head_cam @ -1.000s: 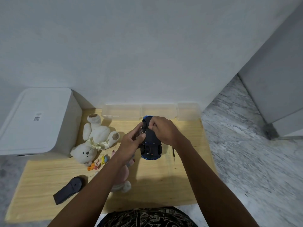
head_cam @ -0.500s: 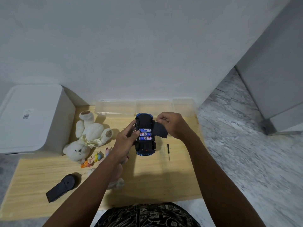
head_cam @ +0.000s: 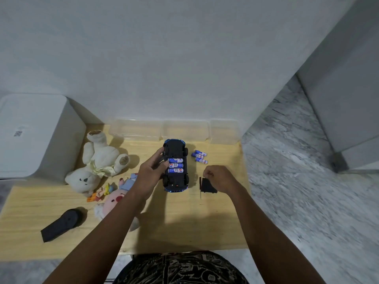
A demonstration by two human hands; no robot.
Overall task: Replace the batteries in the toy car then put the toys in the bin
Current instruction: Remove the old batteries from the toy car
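The blue toy car [head_cam: 176,180] lies upside down on the wooden table [head_cam: 184,222]. Its battery bay is uncovered and three blue batteries [head_cam: 175,165] sit in it. My left hand [head_cam: 150,174] grips the car's left side. My right hand [head_cam: 221,178] pinches the black battery cover [head_cam: 207,186] just right of the car, low over the table. A thin screwdriver [head_cam: 200,187] lies beside the cover. Three loose blue batteries [head_cam: 200,156] lie to the car's right. The white bin [head_cam: 34,136] stands at the far left.
A white teddy bear [head_cam: 96,162], a pink plush [head_cam: 117,199], a small colourful figure [head_cam: 100,192] and a black remote [head_cam: 60,224] lie on the table's left half. Clear plastic containers [head_cam: 174,131] line the wall. Marble floor lies to the right.
My right hand lifted the black cover off the car's underside and carried it right and down to the table. The batteries in the bay came into view. My left hand stayed on the car.
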